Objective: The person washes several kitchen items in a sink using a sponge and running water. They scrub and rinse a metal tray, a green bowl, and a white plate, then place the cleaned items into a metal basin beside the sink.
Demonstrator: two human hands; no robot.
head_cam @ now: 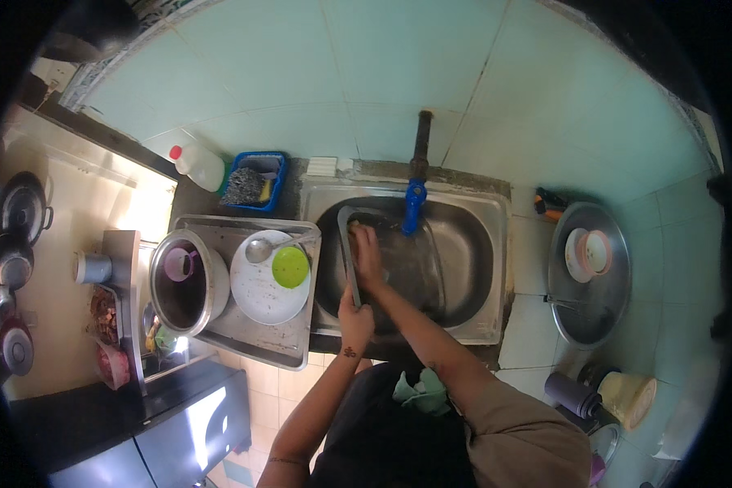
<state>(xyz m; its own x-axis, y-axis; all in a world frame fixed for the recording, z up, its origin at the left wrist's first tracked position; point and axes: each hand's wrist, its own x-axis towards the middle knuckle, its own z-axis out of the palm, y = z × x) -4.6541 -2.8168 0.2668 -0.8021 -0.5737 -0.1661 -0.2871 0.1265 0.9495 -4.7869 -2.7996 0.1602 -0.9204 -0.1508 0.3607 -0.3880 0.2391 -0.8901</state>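
Note:
A rectangular metal tray (410,268) stands tilted in the stainless steel sink (466,244), its raised rim towards the left. My left hand (356,320) grips the near end of that rim. Inside the tray, my right hand (368,255) lies against the left wall with its fingers pointing away from me. A small yellowish edge shows beside those fingertips; the hand covers the rest, so I cannot tell what it is. Over the basin hangs the blue spout of a faucet (413,204), near the tray's far side.
Left of the sink, another metal tray (250,346) bears a large pot (219,287), a white plate (262,305) and a green cup (290,267). Behind them stand a blue basket (268,204) with scrubbers and a white jug (201,168). An oval basin (592,317) with bowls leans at right.

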